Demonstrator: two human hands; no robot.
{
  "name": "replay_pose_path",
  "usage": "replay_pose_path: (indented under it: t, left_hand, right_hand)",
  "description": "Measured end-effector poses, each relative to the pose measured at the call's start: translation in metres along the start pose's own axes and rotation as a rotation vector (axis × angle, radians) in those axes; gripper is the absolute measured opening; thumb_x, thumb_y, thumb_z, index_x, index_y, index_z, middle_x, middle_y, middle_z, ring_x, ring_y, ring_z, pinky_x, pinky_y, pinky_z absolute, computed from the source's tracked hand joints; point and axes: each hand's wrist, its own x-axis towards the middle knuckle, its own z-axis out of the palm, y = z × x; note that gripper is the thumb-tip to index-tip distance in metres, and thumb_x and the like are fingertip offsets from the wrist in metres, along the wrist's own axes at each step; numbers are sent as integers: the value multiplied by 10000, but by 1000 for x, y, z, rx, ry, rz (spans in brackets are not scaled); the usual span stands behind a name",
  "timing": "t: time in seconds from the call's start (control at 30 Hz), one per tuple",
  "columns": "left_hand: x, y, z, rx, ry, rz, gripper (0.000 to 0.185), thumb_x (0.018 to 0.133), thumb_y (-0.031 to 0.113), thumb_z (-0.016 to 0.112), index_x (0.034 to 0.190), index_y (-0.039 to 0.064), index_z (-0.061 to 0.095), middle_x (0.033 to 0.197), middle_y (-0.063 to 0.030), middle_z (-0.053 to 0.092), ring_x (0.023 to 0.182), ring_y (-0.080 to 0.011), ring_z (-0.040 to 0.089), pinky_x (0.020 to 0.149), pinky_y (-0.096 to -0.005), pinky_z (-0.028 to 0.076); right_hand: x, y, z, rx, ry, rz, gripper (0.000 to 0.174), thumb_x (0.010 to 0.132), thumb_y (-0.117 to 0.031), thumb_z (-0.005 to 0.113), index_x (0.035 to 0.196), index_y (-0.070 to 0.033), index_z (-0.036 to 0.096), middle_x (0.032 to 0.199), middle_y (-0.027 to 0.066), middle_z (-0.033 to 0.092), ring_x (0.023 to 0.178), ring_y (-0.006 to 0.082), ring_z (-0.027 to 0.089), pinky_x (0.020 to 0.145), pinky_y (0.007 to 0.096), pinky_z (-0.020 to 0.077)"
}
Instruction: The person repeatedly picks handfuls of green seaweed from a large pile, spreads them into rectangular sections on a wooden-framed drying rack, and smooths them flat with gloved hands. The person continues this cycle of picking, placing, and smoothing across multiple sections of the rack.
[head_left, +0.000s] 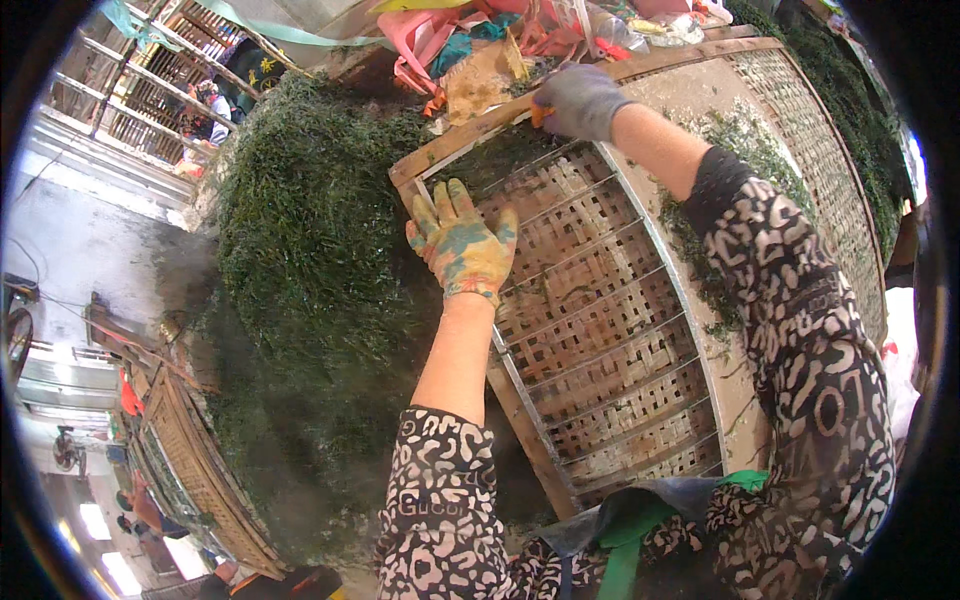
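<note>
My left hand (463, 251) wears a yellow glove with blue-green patches. It lies palm down, fingers apart, over the upper left side of a metal grid frame (660, 259), with no object seen in it. At the far edge is my right hand (581, 101) in a grey glove with some orange at the fingers; those fingers are bent and their grip is hidden. The frame has several crossbars and rests over a woven bamboo mat (600, 300) with wooden edging (465, 146). Dark green plant matter (502, 157) fills the grid's far section, between my hands.
A large heap of green, stringy plant matter (322, 225) rises on the left. Crumpled plastic bags (480, 37) lie beyond the far edge. Another woven panel (802, 105) stands at right, with loose greenery (750, 150) beside it. Other people (202, 120) are visible at the upper left.
</note>
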Motion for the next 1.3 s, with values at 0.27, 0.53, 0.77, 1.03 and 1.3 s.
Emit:
replay_pose_path:
  t: [0.27, 0.53, 0.77, 1.03, 1.3]
  left_hand:
    - [-2, 1, 4, -20, 93, -3, 814, 949, 576, 504, 1533, 21, 393, 1603, -192, 351, 1544, -388, 182, 1205, -563, 158]
    - [-1, -2, 16, -80, 267, -57, 699, 939, 335, 588, 1525, 11, 385, 1581, -191, 363, 1479, -368, 298, 1171, -544, 252]
    - [-4, -3, 12, -61, 379, 148, 590, 914, 257, 625, 1437, 26, 477, 1500, -141, 473, 1434, -324, 385, 1157, -542, 272]
    - [1, -4, 17, -88, 334, 264, 460, 952, 378, 598, 1282, 62, 638, 1336, -133, 622, 1282, -311, 553, 1124, -500, 345]
    - [-3, -7, 14, -67, 379, 230, 570, 978, 500, 525, 1355, 80, 608, 1435, -105, 573, 1365, -315, 475, 1137, -522, 308]
  right_hand:
    - [-17, 9, 6, 11, -45, -65, 296, 863, -331, 713, 1130, -210, 751, 1054, 93, 743, 1033, 316, 703, 912, 447, 553]
    - [-25, -28, 0, 72, -23, -308, 357, 853, -249, 706, 1208, -220, 712, 1102, 100, 728, 1075, 328, 689, 912, 439, 550]
    - [-3, -98, 71, 369, 156, -91, 232, 886, -278, 630, 1059, -175, 746, 1093, 104, 715, 1058, 327, 690, 888, 451, 552]
    - [-45, -23, 9, 168, 164, -146, 319, 906, -348, 629, 1140, -152, 721, 1083, 126, 689, 1042, 363, 659, 898, 481, 531]
    - [-304, 57, -73, 480, 314, 150, 247, 930, -275, 700, 1109, -107, 723, 1000, 151, 730, 904, 329, 718, 805, 393, 567]
